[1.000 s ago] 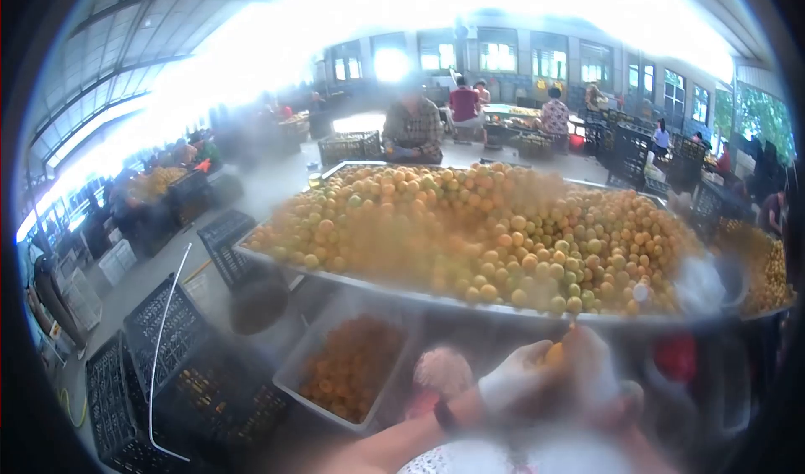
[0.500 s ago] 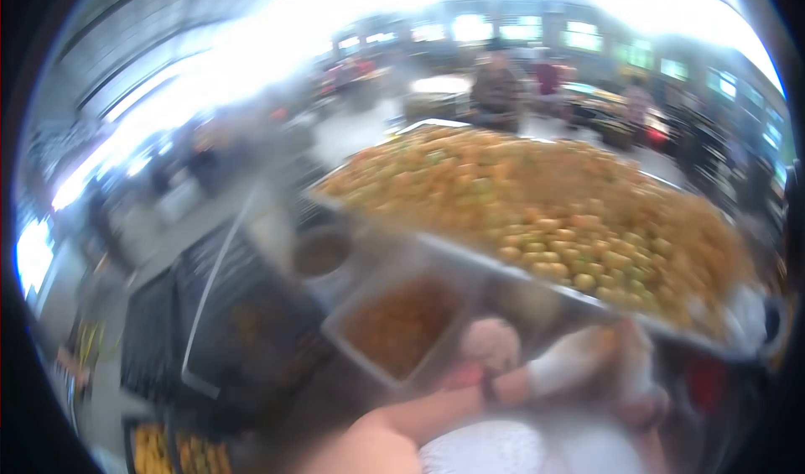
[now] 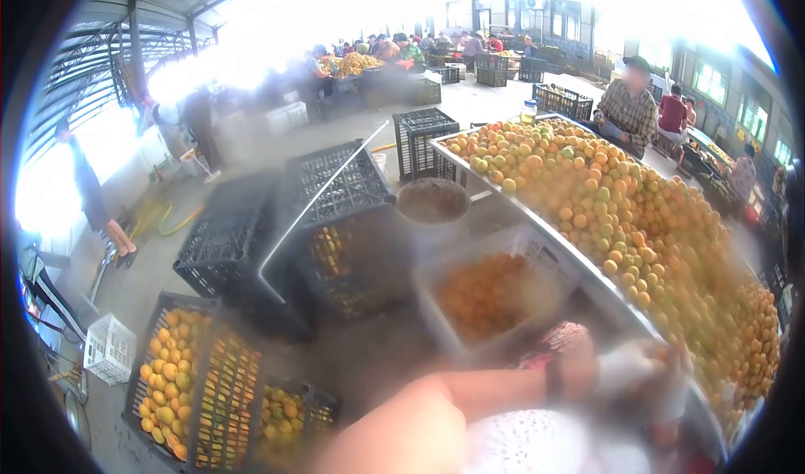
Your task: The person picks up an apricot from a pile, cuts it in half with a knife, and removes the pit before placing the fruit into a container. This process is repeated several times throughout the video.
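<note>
My left hand [image 3: 625, 369], in a whitish glove with a dark band at the wrist, reaches in from the lower middle to the near edge of a metal-rimmed table [image 3: 579, 266]. Close beside it is my right hand [image 3: 676, 386], also pale-gloved. Both look curled toward each other, with a brownish-orange patch between them too blurred to name. Beyond them, a heap of small round orange and green fruit [image 3: 604, 193] covers the table. Below the rim, left of my hands, a white crate [image 3: 436, 306] holds orange fruit [image 3: 486, 294].
Black crates [image 3: 222, 226] stand on the left, some with fruit [image 3: 172, 373]. A round bucket [image 3: 433, 201] sits by the table. A thin pale rod [image 3: 323, 193] slants over the crates. Across the heap sits a person in a checked shirt [image 3: 629, 109]; others work farther back.
The view has swung left and sharpened, so more crates show on the left. My hands stay close together at the table edge and appear farther right in the view.
</note>
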Tool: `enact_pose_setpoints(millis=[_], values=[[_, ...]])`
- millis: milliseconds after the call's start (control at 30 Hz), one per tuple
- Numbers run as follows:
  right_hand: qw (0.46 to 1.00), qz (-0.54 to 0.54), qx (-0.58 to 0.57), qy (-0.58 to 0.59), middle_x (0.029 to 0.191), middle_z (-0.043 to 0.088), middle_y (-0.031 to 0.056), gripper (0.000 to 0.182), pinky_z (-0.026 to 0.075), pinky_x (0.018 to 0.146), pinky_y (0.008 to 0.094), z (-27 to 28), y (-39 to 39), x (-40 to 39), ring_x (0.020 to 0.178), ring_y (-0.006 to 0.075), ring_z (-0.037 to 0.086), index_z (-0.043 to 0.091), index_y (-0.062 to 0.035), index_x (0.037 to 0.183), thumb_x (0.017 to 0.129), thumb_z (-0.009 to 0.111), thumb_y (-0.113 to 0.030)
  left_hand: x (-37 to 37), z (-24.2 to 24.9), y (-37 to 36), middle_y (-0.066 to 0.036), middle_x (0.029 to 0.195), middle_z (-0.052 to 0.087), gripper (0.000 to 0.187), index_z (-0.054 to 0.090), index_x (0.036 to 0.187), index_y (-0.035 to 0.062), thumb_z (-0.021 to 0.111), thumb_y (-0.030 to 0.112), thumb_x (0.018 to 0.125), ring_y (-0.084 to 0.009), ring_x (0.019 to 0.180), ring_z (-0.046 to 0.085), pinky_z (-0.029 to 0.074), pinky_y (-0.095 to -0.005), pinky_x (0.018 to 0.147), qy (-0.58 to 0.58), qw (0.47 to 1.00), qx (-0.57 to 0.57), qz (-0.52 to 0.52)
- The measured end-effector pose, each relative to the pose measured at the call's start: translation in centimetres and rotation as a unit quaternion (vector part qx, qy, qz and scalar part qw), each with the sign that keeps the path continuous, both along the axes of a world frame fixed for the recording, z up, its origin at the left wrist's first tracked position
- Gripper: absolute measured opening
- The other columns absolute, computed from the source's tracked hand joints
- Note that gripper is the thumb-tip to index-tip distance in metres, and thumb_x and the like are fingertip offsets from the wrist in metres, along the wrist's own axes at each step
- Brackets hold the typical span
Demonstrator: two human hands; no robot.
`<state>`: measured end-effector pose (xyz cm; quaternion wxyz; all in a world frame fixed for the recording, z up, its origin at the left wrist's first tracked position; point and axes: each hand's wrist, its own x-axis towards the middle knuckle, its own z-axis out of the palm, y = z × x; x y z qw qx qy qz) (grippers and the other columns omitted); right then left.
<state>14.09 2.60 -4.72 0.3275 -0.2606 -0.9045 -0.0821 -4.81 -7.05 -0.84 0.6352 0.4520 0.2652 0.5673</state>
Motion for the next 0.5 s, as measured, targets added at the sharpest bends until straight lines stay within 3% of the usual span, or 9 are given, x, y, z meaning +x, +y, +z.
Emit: enact_pose_setpoints(millis=[67,200,300,367,433,500], values=[[0.997,0.037,0.051,0.046,0.124,0.056,0.0290,0.072,0.049,0.093,0.0469,0.1,-0.3,-0.4,0.110,0.0467,0.057,0.044,0.0049,0.139,0.073,0.070,-0.002,-0.2,-0.3,0.1,-0.005,0.111,0.066,0.050,0.050,0.141,0.0108,0.061,0.016,0.093,-0.0115,0.086,0.062,0.050,-0.0259,0.061,0.003,1.000,0.009,0.000],[0.999,0.030,0.010,0.031,0.124,0.056,0.0292,0.072,0.048,0.094,0.0472,0.4,-0.5,-0.4,0.111,0.0468,0.056,0.043,0.0056,0.140,0.073,0.069,-0.002,-1.1,0.9,-0.9,-0.006,0.110,0.066,0.049,0.050,0.140,0.0091,0.061,0.016,0.093,-0.0110,0.082,0.062,0.048,-0.0245,0.058,0.039,0.999,0.017,0.000],[0.999,0.020,-0.035,0.021,0.129,0.054,0.0307,0.071,0.047,0.099,0.0474,1.1,-1.3,-0.4,0.116,0.0469,0.055,0.043,0.0060,0.140,0.074,0.069,-0.003,-0.4,-1.0,0.7,-0.006,0.110,0.066,0.054,0.046,0.144,0.0089,0.061,0.016,0.093,-0.0096,0.075,0.061,0.047,-0.0229,0.055,0.025,0.997,0.061,0.029],[0.999,-0.014,0.033,-0.015,0.136,0.053,0.0208,0.057,0.048,0.102,0.0409,1.6,-2.3,-0.8,0.125,0.0360,0.053,0.046,-0.0020,0.140,0.089,0.063,-0.022,-0.5,-1.0,0.3,-0.007,0.110,0.066,0.057,0.043,0.147,0.0093,0.061,0.016,0.093,-0.0090,0.073,0.060,0.047,-0.0226,0.055,0.006,0.999,0.047,0.017],[1.000,-0.014,0.015,-0.008,0.136,0.053,0.0211,0.057,0.048,0.102,0.0408,1.8,-2.4,-1.0,0.125,0.0361,0.053,0.047,-0.0022,0.139,0.088,0.064,-0.024,-0.7,0.2,-0.7,-0.007,0.110,0.066,0.061,0.040,0.149,0.0097,0.060,0.015,0.092,-0.0083,0.071,0.059,0.047,-0.0223,0.054,-0.011,0.999,0.032,0.006],[1.000,-0.015,-0.004,0.000,0.136,0.053,0.0214,0.058,0.048,0.101,0.0406,2.1,-2.5,-0.9,0.125,0.0362,0.053,0.049,-0.0024,0.138,0.088,0.065,-0.026,-0.6,0.6,-1.2,-0.007,0.110,0.066,0.065,0.035,0.153,0.0119,0.058,0.013,0.091,-0.0075,0.070,0.059,0.048,-0.0222,0.055,0.052,0.994,0.083,0.054]])
